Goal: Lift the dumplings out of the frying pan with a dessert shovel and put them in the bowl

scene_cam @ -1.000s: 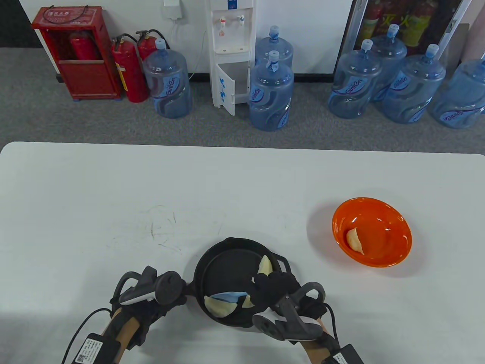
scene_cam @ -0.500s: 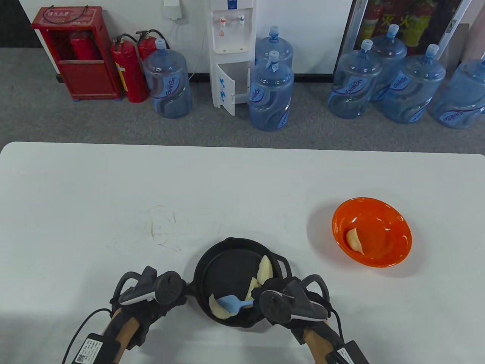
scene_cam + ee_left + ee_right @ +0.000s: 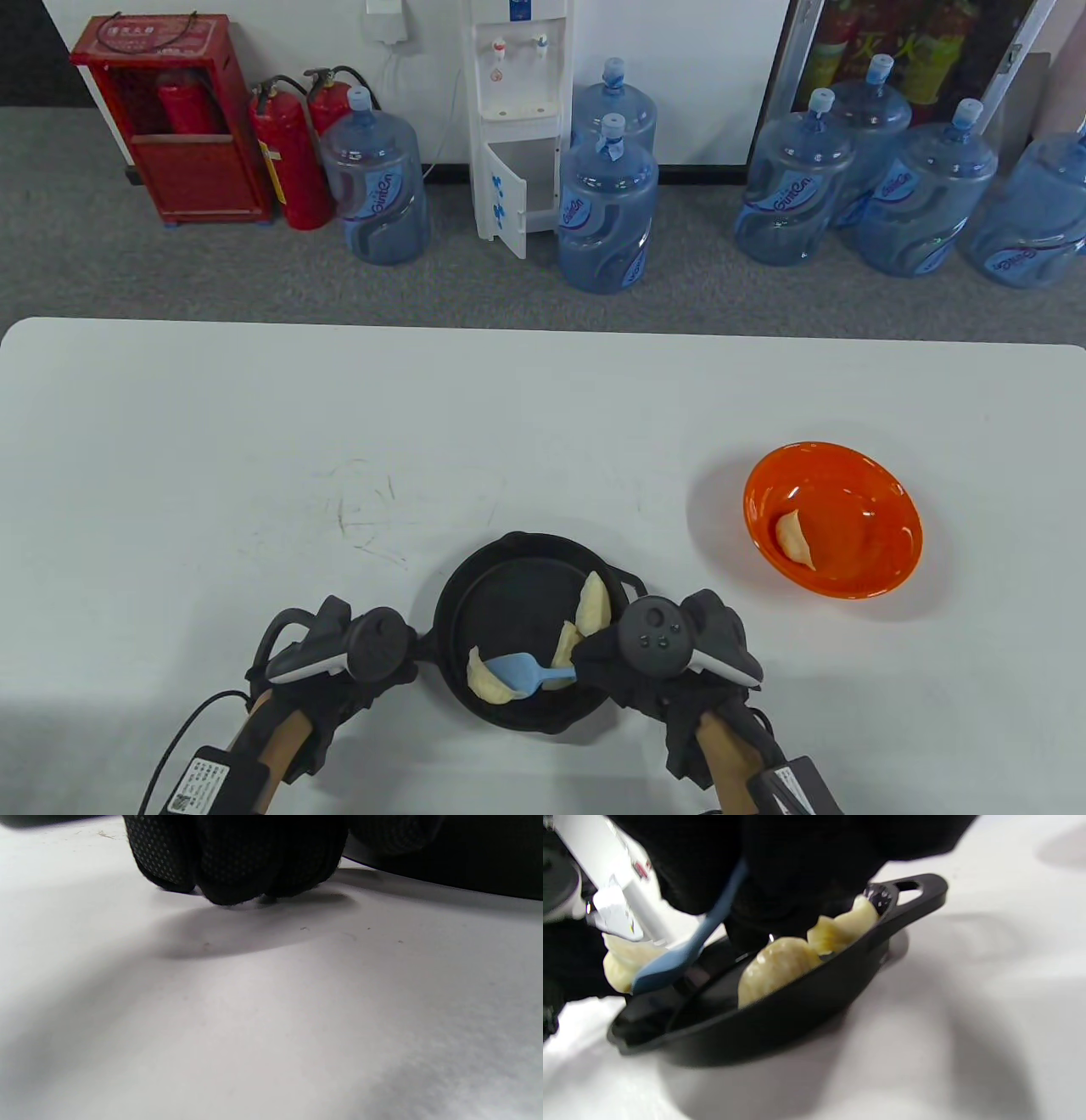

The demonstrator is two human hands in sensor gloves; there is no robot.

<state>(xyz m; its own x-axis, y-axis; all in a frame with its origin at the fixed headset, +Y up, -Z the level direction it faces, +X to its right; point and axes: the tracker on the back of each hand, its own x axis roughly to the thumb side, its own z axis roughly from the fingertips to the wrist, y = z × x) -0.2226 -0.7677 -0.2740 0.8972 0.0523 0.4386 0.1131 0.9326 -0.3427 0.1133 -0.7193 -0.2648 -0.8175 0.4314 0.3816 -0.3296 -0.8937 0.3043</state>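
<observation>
A black frying pan [image 3: 509, 607] sits near the table's front edge with three pale dumplings in it. Two of them [image 3: 592, 604] [image 3: 564, 645] lean at its right side; the third dumpling [image 3: 485, 682] lies front left. My right hand [image 3: 607, 662] grips the handle of the blue dessert shovel [image 3: 519, 673], whose blade lies against that front-left dumpling [image 3: 621, 961]. My left hand [image 3: 339, 671] is at the pan's left side, its curled fingers [image 3: 237, 861] resting on the table; the pan handle is hidden under it. An orange bowl [image 3: 882, 509] to the right holds one dumpling [image 3: 795, 539].
The pan's small loop handle [image 3: 635, 586] points toward the bowl. White table [image 3: 254, 441] stretches to the left and behind the pan. Water jugs, a dispenser and fire extinguishers stand on the floor beyond the far edge.
My right hand has turned over, and its tracker now faces up. The shovel swung from lying across the front of the pan to resting against the front-left dumpling. Left hand and pan stayed put.
</observation>
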